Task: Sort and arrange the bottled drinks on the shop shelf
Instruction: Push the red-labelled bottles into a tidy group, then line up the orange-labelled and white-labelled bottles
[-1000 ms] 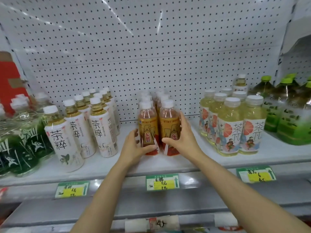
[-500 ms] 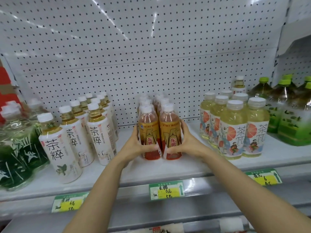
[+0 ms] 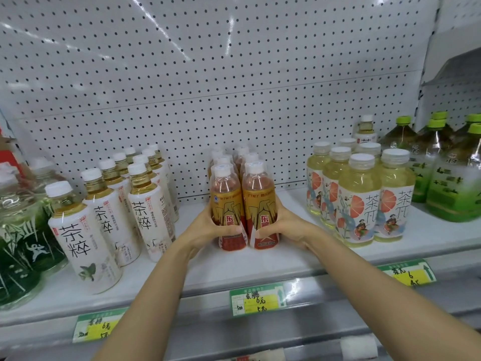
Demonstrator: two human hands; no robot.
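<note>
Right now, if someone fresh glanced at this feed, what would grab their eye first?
Dead centre, the left hand and right hand clasp the front pair of orange bottles from both sides, near the shelf edge. White-label tea bottles stand to their left, pale yellow bottles to their right.

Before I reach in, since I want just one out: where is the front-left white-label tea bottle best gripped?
Probably round the labelled middle of the front-left white-label tea bottle, coming from the front. It stands upright at the shelf edge with its front bare, while its own row crowds behind and beside it.
</note>
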